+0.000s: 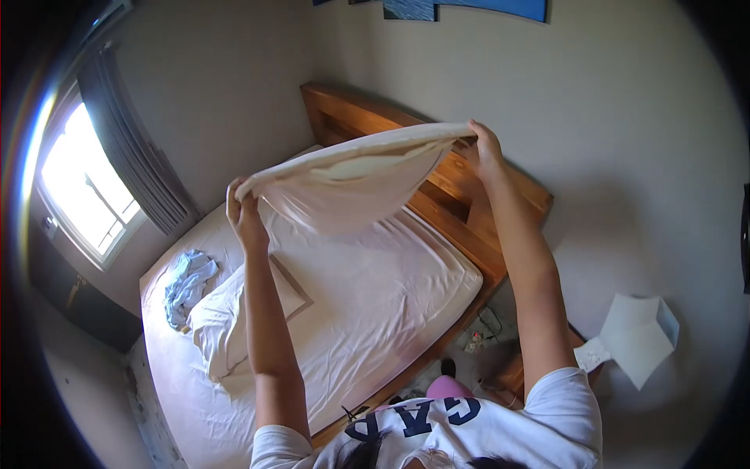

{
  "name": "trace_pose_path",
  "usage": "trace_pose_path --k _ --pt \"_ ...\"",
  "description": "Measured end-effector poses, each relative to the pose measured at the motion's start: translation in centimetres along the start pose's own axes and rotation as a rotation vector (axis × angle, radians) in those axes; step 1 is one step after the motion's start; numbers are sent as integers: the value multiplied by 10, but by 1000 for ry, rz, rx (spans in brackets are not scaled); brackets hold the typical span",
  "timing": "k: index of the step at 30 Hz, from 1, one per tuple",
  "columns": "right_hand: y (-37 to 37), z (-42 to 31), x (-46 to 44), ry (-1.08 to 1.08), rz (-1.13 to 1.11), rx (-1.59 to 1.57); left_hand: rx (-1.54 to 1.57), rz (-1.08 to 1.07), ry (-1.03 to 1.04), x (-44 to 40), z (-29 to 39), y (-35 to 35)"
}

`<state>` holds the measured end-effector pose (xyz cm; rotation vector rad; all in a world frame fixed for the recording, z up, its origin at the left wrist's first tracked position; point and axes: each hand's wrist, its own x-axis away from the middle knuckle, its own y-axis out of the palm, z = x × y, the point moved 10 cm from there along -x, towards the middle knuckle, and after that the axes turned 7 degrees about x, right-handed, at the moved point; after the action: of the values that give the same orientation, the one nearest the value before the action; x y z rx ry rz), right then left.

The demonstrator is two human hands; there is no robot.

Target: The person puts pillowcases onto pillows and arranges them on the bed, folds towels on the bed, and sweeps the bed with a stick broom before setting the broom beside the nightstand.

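Note:
Both arms are raised in front of me, stretching a pale pillowcase (pixel 344 187) between my hands above the bed. My left hand (pixel 246 211) is closed round its left corner. The right corner is pinched in my right hand (pixel 484 148), which is higher, in front of the wooden headboard. The upper edge is pulled nearly straight, and the fabric sags below it. A long opening shows along that edge, with cream material inside; I cannot tell whether a pillow is in it. Under it is the bed (pixel 367 273), covered with a creased pale sheet.
Bunched pale cloth (pixel 223 328) and a crumpled light-blue cloth (pixel 187 281) lie on the bed's left side. The wooden headboard (pixel 351 105) stands against the wall. A white angular lamp (pixel 641 336) is at the right. Cables (pixel 488 324) lie beside the bed. A curtained window (pixel 86 180) is at the left.

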<state>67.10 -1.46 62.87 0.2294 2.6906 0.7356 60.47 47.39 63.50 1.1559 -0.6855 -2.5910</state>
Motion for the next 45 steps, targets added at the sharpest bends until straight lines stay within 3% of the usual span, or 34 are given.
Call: trace_pose_path --k 3,6,7,8,10,13,14,15,17,18,21,22,23,25,27,28,30,31,33,34,36,37,39,40,42,43,45 --pt "-45 60 -13 238 51 45 -200 -45 -139 37 -60 -22" --pt "-127 149 -33 403 42 329 -509 71 -331 104 -143 -71" --pt "-143 161 -22 421 41 449 -611 -55 -265 125 -180 -92" --pt "-181 203 -22 474 66 529 -540 171 -531 159 -187 -83" --pt "-231 253 -5 515 111 576 -636 175 -591 219 -234 -103" --pt "-337 358 26 692 249 568 -620 230 -978 334 -316 -147" --pt "-341 358 43 816 147 735 -674 178 -1024 361 -327 -143" --pt "-389 402 56 883 234 763 -602 173 -1079 396 -347 -148" --pt "-380 379 84 1016 468 596 -669 231 -1203 433 -353 -145" --pt "-383 382 86 1032 458 612 -665 302 -1231 435 -343 -134" --pt "-417 376 93 869 538 612 -591 394 -1174 445 -330 -126" --pt "-431 354 90 645 648 823 -693 269 -1178 451 -334 -130" --pt "-435 335 85 403 746 1018 -684 288 -1176 463 -336 -137" --pt "-422 323 80 444 757 1106 -756 107 -1193 477 -341 -131" --pt "-437 321 103 529 1031 1133 -761 98 -1118 496 -341 -130" --pt "-433 317 103 531 1012 1144 -799 111 -1218 520 -351 -138" --pt "-427 328 110 1026 798 1398 -875 118 -1499 558 -361 -149" --pt "-425 339 107 1016 767 1414 -868 152 -1494 554 -358 -141" --pt "-398 340 89 548 763 1462 -1210 -248 -1264 530 -355 -116" --pt "-382 349 85 548 726 1473 -1228 -200 -1141 524 -353 -114" --pt "-289 372 46 149 124 1493 -1146 -126 -1174 532 -364 -120" --pt "-263 379 43 150 80 1489 -1064 -86 -1191 538 -370 -124" --pt "-176 397 49 -113 -321 1381 -1104 -62 -1237 550 -373 -134" --pt "-167 412 55 -107 -361 1359 -1111 -94 -1250 552 -371 -134" --pt "-146 461 75 -80 -753 1665 -1133 -95 -1272 557 -362 -138" --pt "-168 500 86 112 -978 1792 -1075 -6 -1266 559 -353 -142" --pt "-171 513 84 222 -913 1863 -1034 105 -1255 566 -330 -156"
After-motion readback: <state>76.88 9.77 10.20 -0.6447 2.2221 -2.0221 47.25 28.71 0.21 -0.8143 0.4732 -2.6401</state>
